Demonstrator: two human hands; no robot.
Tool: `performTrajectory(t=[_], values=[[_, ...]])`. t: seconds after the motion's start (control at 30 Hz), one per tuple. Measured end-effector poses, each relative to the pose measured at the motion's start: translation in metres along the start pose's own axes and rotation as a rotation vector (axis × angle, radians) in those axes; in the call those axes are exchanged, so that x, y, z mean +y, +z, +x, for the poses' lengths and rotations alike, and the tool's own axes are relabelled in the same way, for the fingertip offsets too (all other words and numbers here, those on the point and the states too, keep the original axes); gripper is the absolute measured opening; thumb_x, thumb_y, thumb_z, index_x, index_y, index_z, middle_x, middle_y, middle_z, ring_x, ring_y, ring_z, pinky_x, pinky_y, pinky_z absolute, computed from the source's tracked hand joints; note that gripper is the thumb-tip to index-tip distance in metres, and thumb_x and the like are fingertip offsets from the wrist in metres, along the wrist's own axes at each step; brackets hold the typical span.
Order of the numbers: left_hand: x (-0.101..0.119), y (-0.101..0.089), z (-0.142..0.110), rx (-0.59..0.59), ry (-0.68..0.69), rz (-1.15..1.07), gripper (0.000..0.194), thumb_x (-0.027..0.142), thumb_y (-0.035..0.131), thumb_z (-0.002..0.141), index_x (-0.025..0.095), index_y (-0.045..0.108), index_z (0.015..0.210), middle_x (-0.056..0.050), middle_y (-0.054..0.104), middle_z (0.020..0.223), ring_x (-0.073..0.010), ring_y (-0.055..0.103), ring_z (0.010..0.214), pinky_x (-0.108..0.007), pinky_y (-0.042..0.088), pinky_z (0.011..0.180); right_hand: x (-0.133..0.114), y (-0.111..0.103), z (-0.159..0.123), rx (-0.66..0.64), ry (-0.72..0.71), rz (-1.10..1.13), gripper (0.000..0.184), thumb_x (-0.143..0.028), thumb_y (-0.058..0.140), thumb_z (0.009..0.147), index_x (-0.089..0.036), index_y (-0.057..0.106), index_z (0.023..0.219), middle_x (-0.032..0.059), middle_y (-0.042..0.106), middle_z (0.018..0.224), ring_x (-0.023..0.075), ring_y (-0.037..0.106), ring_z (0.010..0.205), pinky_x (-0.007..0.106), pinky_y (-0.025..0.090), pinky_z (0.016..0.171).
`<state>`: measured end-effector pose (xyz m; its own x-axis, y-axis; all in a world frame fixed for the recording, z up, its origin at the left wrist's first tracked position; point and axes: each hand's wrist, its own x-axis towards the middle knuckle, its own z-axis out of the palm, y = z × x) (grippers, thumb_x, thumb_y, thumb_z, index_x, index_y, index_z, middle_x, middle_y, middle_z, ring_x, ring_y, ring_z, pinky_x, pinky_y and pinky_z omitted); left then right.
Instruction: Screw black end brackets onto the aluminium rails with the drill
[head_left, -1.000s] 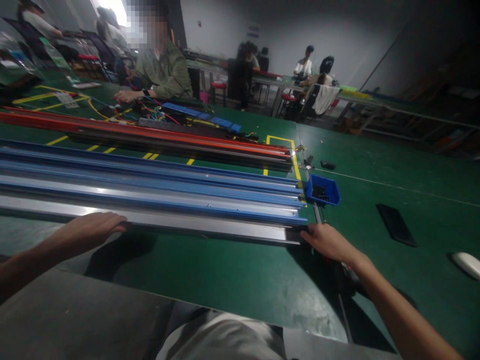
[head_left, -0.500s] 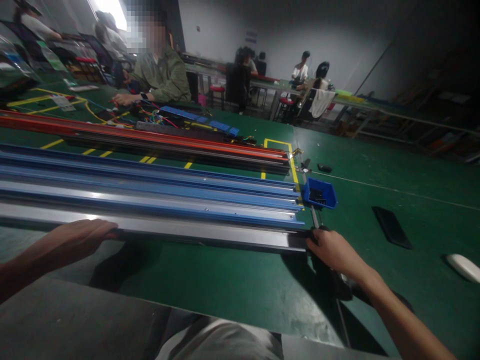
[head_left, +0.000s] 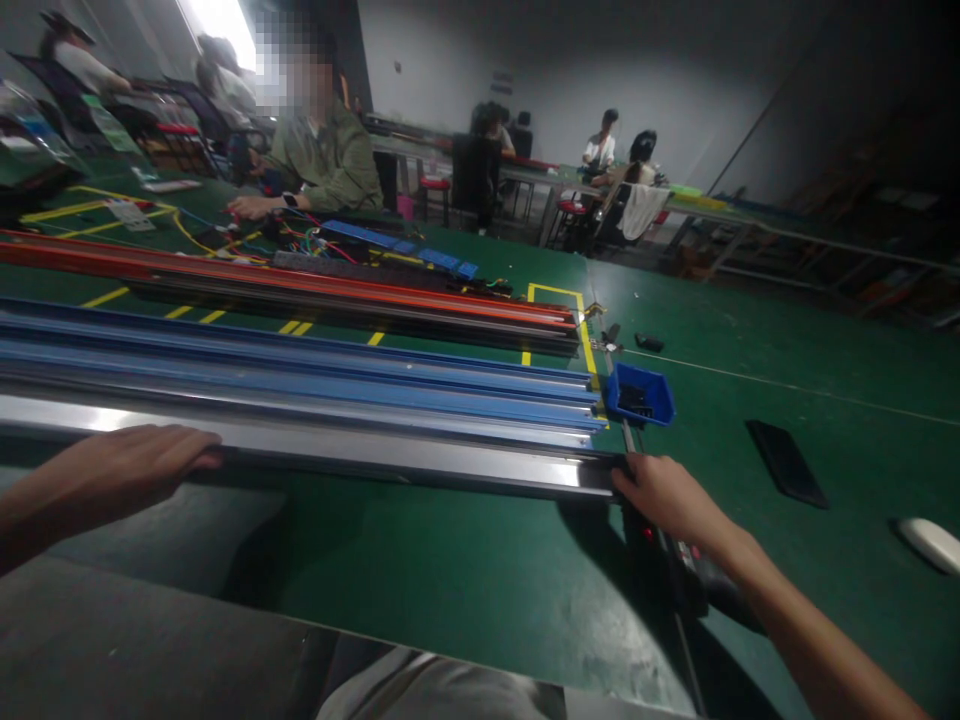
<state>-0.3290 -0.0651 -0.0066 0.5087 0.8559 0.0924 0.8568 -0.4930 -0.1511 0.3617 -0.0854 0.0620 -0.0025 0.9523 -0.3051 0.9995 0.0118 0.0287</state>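
Observation:
A long silver metal profile [head_left: 420,463] lies nearest me, its near edge dark. My left hand [head_left: 142,462] is closed over its near edge on the left. At the right end, my right hand [head_left: 664,492] grips the profile's tip, its fingers partly hidden behind it. Just behind run several long blue metal profiles [head_left: 360,372], side by side. Below my right hand lies a dark tool [head_left: 694,575] with a small red light, partly covered by my wrist and forearm.
Beyond the blue profiles lie orange-red profiles [head_left: 337,285] and wired parts [head_left: 300,235]. A blue bin [head_left: 641,395] with black pieces stands right of the profile ends. A black phone-like slab [head_left: 786,462] and a white mouse-like object [head_left: 931,543] lie right. A co-worker [head_left: 322,160] sits opposite.
The silver profile's near edge has risen slightly and it covers more of the blue profiles. My left hand has shifted a little left with it; my right hand stays at the end.

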Motion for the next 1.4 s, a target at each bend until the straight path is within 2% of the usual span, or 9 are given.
performTrajectory(t=[0.07, 0.17, 0.4, 0.57, 0.67, 0.8, 0.97, 1.2, 1.4], values=[[-0.001, -0.009, 0.008, 0.034, 0.061, 0.032, 0.036, 0.032, 0.039, 0.089, 0.024, 0.073, 0.096, -0.011, 0.076, 0.093, -0.0305, 0.072, 0.085, -0.043, 0.056, 0.074, 0.001, -0.005, 0.005, 0.02, -0.011, 0.003, 0.03, -0.033, 0.047, 0.1, -0.014, 0.068, 0.087, 0.0135, 0.074, 0.081, 0.0248, 0.071, 0.074, 0.03, 0.038, 0.061], [-0.001, -0.021, 0.021, 0.074, 0.059, 0.025, 0.037, 0.04, 0.038, 0.092, 0.026, 0.072, 0.094, -0.01, 0.075, 0.091, -0.0325, 0.072, 0.084, -0.046, 0.055, 0.075, 0.002, -0.015, 0.011, 0.038, -0.02, 0.001, 0.029, -0.032, 0.048, 0.099, -0.014, 0.068, 0.087, 0.0139, 0.075, 0.083, 0.0248, 0.071, 0.075, 0.03, 0.038, 0.062], [-0.006, -0.036, 0.048, 0.058, 0.052, -0.025, 0.038, 0.045, 0.038, 0.092, 0.025, 0.07, 0.094, -0.01, 0.076, 0.095, -0.0315, 0.073, 0.09, -0.047, 0.057, 0.085, 0.01, -0.031, 0.028, 0.086, -0.012, -0.043, 0.033, -0.033, 0.048, 0.1, -0.014, 0.071, 0.087, 0.0153, 0.076, 0.086, 0.0247, 0.071, 0.075, 0.029, 0.037, 0.06], [-0.001, -0.054, 0.075, 0.021, 0.075, 0.006, 0.034, 0.038, 0.037, 0.093, 0.022, 0.067, 0.091, -0.01, 0.075, 0.09, -0.0297, 0.072, 0.085, -0.043, 0.055, 0.076, 0.016, -0.038, 0.046, 0.137, -0.01, -0.049, 0.038, -0.037, 0.045, 0.101, -0.013, 0.072, 0.088, 0.0163, 0.076, 0.086, 0.0252, 0.07, 0.073, 0.03, 0.036, 0.058], [-0.001, -0.061, 0.091, -0.01, 0.073, 0.028, 0.034, 0.035, 0.035, 0.094, 0.021, 0.065, 0.088, -0.01, 0.075, 0.089, -0.0278, 0.072, 0.084, -0.041, 0.053, 0.077, 0.018, -0.042, 0.06, 0.141, -0.016, -0.056, 0.04, -0.038, 0.044, 0.101, -0.012, 0.073, 0.091, 0.0167, 0.076, 0.087, 0.0252, 0.071, 0.073, 0.03, 0.037, 0.059], [-0.005, -0.061, 0.111, -0.026, 0.024, 0.105, 0.038, 0.041, 0.034, 0.096, 0.018, 0.064, 0.09, -0.012, 0.075, 0.092, -0.0293, 0.072, 0.09, -0.04, 0.052, 0.078, 0.02, -0.047, 0.078, 0.151, -0.022, -0.055, 0.04, -0.036, 0.044, 0.101, -0.011, 0.073, 0.09, 0.017, 0.076, 0.09, 0.0244, 0.071, 0.074, 0.029, 0.038, 0.059], [-0.014, -0.056, 0.126, -0.02, 0.032, 0.116, 0.033, 0.035, 0.036, 0.095, 0.016, 0.063, 0.092, -0.015, 0.074, 0.097, -0.0299, 0.071, 0.093, -0.04, 0.052, 0.08, 0.021, -0.05, 0.094, 0.174, -0.029, -0.065, 0.042, -0.037, 0.042, 0.102, -0.011, 0.073, 0.089, 0.0177, 0.076, 0.092, 0.0269, 0.072, 0.08, 0.029, 0.039, 0.061], [-0.02, -0.052, 0.143, -0.054, 0.016, 0.14, 0.037, 0.035, 0.031, 0.097, 0.015, 0.062, 0.096, -0.015, 0.074, 0.1, -0.0293, 0.071, 0.098, -0.039, 0.052, 0.082, 0.02, -0.056, 0.109, 0.179, -0.025, -0.072, 0.046, -0.038, 0.038, 0.104, -0.011, 0.074, 0.093, 0.019, 0.076, 0.095, 0.0283, 0.073, 0.085, 0.03, 0.044, 0.068], [-0.029, -0.041, 0.153, -0.064, 0.011, 0.102, 0.038, 0.035, 0.032, 0.096, 0.015, 0.063, 0.1, -0.017, 0.074, 0.108, -0.0307, 0.071, 0.1, -0.042, 0.054, 0.082, 0.016, -0.066, 0.116, 0.2, -0.027, -0.073, 0.045, -0.037, 0.038, 0.104, -0.01, 0.073, 0.094, 0.0217, 0.076, 0.096, 0.0303, 0.073, 0.088, 0.032, 0.046, 0.072]])
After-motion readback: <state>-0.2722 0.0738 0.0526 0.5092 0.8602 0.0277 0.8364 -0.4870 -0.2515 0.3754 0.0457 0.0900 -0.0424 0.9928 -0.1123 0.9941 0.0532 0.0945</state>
